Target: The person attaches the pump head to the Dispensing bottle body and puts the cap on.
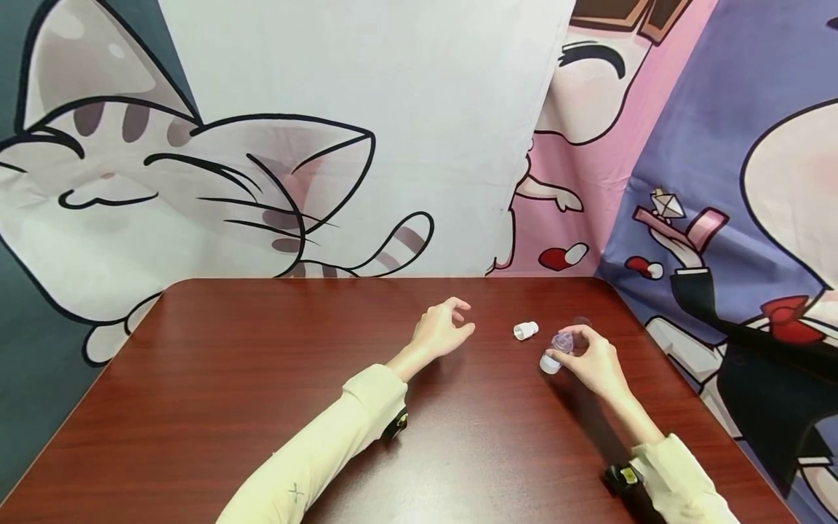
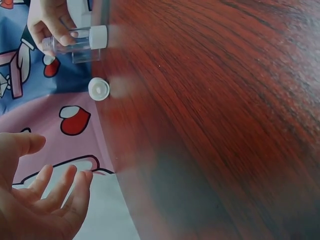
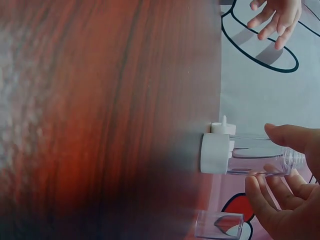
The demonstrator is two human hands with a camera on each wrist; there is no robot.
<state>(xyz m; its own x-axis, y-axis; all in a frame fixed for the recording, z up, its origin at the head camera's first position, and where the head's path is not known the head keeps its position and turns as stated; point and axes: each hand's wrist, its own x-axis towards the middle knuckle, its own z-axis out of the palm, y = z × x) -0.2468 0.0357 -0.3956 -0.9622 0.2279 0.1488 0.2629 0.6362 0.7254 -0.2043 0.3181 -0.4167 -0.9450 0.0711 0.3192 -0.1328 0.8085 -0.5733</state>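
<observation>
My right hand [image 1: 597, 364] holds a small clear bottle [image 3: 255, 155] between thumb and fingers, near its threaded, uncapped neck. The bottle stands upright, its white base [image 1: 551, 364] down at the tabletop. Just to its left lies a white nozzle cap [image 1: 526, 331], hollow end toward me in the head view. Beyond the bottle is a clear cover [image 3: 220, 225], faint in the head view. My left hand [image 1: 440, 329] hovers over the table left of the white cap, fingers loosely bent and holding nothing; in the left wrist view its palm and spread fingers show.
Everything sits on a reddish-brown wooden table [image 1: 262, 378], toward its far right part. Behind it hangs a cloth with cartoon drawings [image 1: 458, 87]. Both sleeves carry a dark wrist camera [image 1: 622, 478].
</observation>
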